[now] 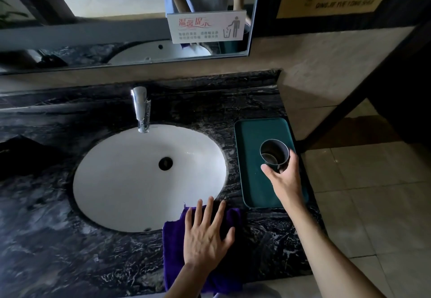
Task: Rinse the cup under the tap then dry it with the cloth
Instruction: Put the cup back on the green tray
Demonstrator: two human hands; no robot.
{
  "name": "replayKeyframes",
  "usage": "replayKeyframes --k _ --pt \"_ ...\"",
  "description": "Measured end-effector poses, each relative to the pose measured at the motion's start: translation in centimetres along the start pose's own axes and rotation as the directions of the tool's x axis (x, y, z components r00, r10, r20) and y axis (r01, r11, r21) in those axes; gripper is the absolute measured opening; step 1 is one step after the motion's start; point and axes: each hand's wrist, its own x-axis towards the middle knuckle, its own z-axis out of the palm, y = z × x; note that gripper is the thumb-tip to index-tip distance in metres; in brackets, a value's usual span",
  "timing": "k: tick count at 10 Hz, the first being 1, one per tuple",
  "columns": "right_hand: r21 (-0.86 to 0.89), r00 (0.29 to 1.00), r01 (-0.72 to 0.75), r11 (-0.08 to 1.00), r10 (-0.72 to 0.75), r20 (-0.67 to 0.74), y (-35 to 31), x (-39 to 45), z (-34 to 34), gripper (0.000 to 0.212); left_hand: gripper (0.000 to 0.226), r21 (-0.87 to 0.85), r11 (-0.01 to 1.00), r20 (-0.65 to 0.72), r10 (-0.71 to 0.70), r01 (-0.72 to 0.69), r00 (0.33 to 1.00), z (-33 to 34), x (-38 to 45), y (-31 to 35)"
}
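While the right hand (283,179) grips the upright grey metal cup (274,152) over the green tray (256,132), the chrome tap (141,109) lies far to its left; the left hand (205,234) rests flat, fingers spread, on the purple cloth (172,246)

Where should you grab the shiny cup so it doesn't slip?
Grip the cup around its round side wall, coming from the near side, as the right hand does. It stands upright on the green tray with its mouth open upward and no handle showing, so the fingers wrap its side.
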Motion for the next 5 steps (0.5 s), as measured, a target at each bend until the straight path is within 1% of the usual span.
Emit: replayKeyframes --k 1,2,3,4,5 --pt "0.016 0.999 0.0 1.0 -0.001 0.038 -0.4 -0.6 -0.6 0.105 0.075 -0.007 1.0 0.01 -0.002 0.002 1.0 -0.1 -0.1 0.0" --pt "-0.016 0.995 0.09 0.996 -0.09 -0.039 -1.9 -2.5 -1.1 0.101 0.076 -0.028 1.0 -0.048 -0.001 -0.001 0.999 -0.1 -0.1 -0.2" --pt "-0.101 0.946 0.285 0.953 -0.297 -0.13 -5.1 -5.2 -0.3 0.089 0.077 -0.057 0.998 -0.141 -0.033 0.025 0.99 -2.4 0.5 -0.7" --pt "-0.17 0.857 0.496 0.852 -0.511 -0.063 -9.1 -6.0 1.0 0.082 0.076 -0.077 0.996 -0.316 -0.067 0.044 0.946 -7.6 3.0 -1.7" --pt "-0.235 0.739 0.654 0.719 -0.673 0.0 -15.2 -5.8 1.9 0.08 0.077 -0.111 0.994 -0.584 -0.081 0.02 0.808 -15.9 5.5 -2.5"
